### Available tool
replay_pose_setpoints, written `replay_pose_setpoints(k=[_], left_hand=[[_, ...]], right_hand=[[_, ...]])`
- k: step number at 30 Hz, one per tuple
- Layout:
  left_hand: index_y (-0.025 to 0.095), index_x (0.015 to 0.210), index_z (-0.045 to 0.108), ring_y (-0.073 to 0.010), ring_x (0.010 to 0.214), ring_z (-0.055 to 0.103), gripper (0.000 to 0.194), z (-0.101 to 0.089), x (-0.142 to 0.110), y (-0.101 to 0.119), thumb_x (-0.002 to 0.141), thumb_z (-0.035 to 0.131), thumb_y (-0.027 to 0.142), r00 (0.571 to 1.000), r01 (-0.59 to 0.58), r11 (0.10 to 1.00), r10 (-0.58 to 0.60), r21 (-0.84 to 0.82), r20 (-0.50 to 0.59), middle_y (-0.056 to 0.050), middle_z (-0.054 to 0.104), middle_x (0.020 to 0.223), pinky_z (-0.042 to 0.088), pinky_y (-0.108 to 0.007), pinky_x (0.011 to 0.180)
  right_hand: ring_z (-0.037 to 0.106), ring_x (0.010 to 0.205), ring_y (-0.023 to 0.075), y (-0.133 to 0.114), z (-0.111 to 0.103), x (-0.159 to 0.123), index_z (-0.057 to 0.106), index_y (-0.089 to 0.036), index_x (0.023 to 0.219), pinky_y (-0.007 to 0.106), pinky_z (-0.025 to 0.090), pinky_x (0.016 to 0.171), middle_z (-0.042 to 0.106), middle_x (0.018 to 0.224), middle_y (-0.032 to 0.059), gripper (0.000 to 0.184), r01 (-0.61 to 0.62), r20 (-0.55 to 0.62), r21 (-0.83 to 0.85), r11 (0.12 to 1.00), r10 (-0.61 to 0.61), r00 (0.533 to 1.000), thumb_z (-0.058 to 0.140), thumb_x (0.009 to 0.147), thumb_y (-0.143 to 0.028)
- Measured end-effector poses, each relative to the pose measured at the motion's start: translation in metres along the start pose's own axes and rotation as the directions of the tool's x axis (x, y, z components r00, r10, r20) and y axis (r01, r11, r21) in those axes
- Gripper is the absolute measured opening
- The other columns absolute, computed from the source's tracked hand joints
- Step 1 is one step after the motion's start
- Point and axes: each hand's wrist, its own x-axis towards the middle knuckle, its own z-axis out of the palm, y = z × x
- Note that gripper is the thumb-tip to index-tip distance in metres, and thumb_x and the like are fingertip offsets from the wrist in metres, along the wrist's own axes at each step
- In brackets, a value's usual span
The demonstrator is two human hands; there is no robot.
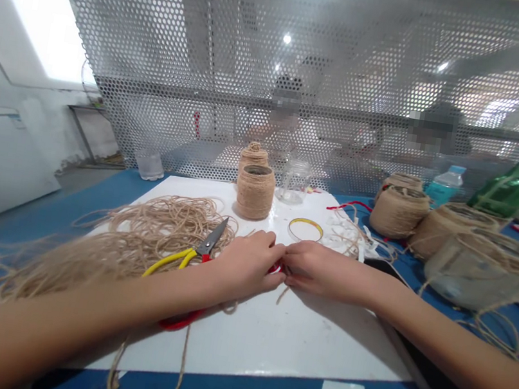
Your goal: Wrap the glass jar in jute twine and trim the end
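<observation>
My left hand and my right hand meet over the white board, fingertips closed together. Between them shows a bit of a small red thing, mostly hidden by the fingers, so I cannot tell its kind. A short twine end pokes out below my right hand. Beside my left wrist lie scissors with dark blades and yellow and red handles, partly under the forearm. A tangle of jute twine spreads to the left. Just beyond my right hand rests a yellowish tape ring.
Twine-wrapped jars and a clear glass jar stand at the back. On the right are more wrapped jars, a green bottle and a dark flat tablet-like object. A perforated metal screen rises behind the blue table.
</observation>
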Motion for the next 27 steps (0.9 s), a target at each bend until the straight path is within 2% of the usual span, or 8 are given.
replay_pose_setpoints(k=[3, 6, 11, 18, 21, 24, 27], left_hand=[[0.016, 0.087, 0.052, -0.0209, 0.077, 0.053, 0.031, -0.002, -0.002, 0.000, 0.080, 0.045, 0.045, 0.999, 0.032, 0.999, -0.032, -0.010, 0.035, -0.006, 0.056, 0.086, 0.042, -0.030, 0.057], [0.015, 0.085, 0.052, -0.0207, 0.076, 0.053, 0.027, -0.003, -0.002, -0.001, 0.081, 0.044, 0.040, 0.998, 0.035, 0.999, -0.034, -0.012, 0.045, -0.006, 0.056, 0.084, 0.043, -0.031, 0.061], [0.016, 0.084, 0.051, -0.0193, 0.075, 0.053, 0.019, -0.007, -0.007, -0.009, 0.080, 0.046, 0.033, 0.992, -0.092, 0.995, 0.095, -0.044, 0.079, -0.005, 0.056, 0.084, 0.044, -0.031, 0.063], [0.016, 0.086, 0.050, -0.0177, 0.076, 0.054, 0.015, -0.009, -0.016, -0.020, 0.084, 0.042, 0.028, 0.964, -0.239, 0.969, 0.244, -0.055, 0.102, -0.005, 0.056, 0.087, 0.044, -0.029, 0.065], [0.016, 0.087, 0.051, -0.0169, 0.080, 0.055, 0.013, -0.009, -0.017, -0.024, 0.084, 0.042, 0.025, 0.948, -0.292, 0.950, 0.302, -0.109, 0.103, -0.005, 0.057, 0.091, 0.044, -0.028, 0.069], [0.016, 0.088, 0.051, -0.0150, 0.083, 0.055, 0.012, -0.011, -0.019, -0.028, 0.085, 0.041, 0.021, 0.938, -0.308, 0.931, 0.331, -0.195, 0.098, -0.005, 0.057, 0.095, 0.044, -0.026, 0.072], [0.016, 0.087, 0.051, -0.0133, 0.083, 0.054, 0.011, -0.014, -0.022, -0.030, 0.085, 0.040, 0.018, 0.929, -0.316, 0.914, 0.352, -0.255, 0.111, -0.004, 0.056, 0.097, 0.044, -0.024, 0.072]], right_hand=[[0.059, 0.083, 0.0183, -0.001, 0.000, -0.002, 0.060, -0.013, 0.095, 0.029, 0.044, 0.073, 0.065, 0.091, 0.0093, 0.019, -0.006, -0.015, -0.011, 1.000, 0.006, 1.000, 0.046, 0.084, -0.020], [0.058, 0.084, 0.0193, -0.003, -0.001, -0.004, 0.060, -0.013, 0.095, 0.030, 0.042, 0.075, 0.064, 0.089, 0.0096, 0.019, -0.014, -0.027, -0.058, 0.998, 0.012, 1.000, 0.047, 0.082, -0.018], [0.056, 0.086, 0.0211, -0.012, -0.003, -0.005, 0.059, -0.012, 0.092, 0.033, 0.040, 0.077, 0.063, 0.088, 0.0100, 0.018, -0.036, -0.045, -0.151, 0.988, 0.029, 0.999, 0.049, 0.078, -0.016], [0.057, 0.087, 0.0206, -0.013, -0.001, -0.004, 0.060, -0.012, 0.087, 0.035, 0.039, 0.082, 0.063, 0.083, 0.0088, 0.015, -0.045, -0.030, -0.217, 0.975, 0.039, 0.999, 0.048, 0.080, -0.017], [0.056, 0.095, 0.0230, -0.010, 0.003, -0.003, 0.057, -0.011, 0.099, 0.039, 0.039, 0.085, 0.063, 0.100, 0.0138, 0.022, -0.045, -0.063, -0.238, 0.970, 0.031, 0.998, 0.049, 0.080, -0.018], [0.052, 0.106, 0.0260, -0.010, 0.004, 0.001, 0.052, -0.010, 0.113, 0.043, 0.039, 0.087, 0.055, 0.118, 0.0189, 0.033, -0.038, -0.104, -0.247, 0.968, 0.013, 0.995, 0.048, 0.081, -0.020], [0.054, 0.102, 0.0241, -0.011, 0.003, 0.004, 0.054, -0.012, 0.111, 0.041, 0.040, 0.086, 0.060, 0.111, 0.0146, 0.030, 0.000, -0.071, -0.207, 0.978, -0.015, 0.997, 0.048, 0.082, -0.019]])
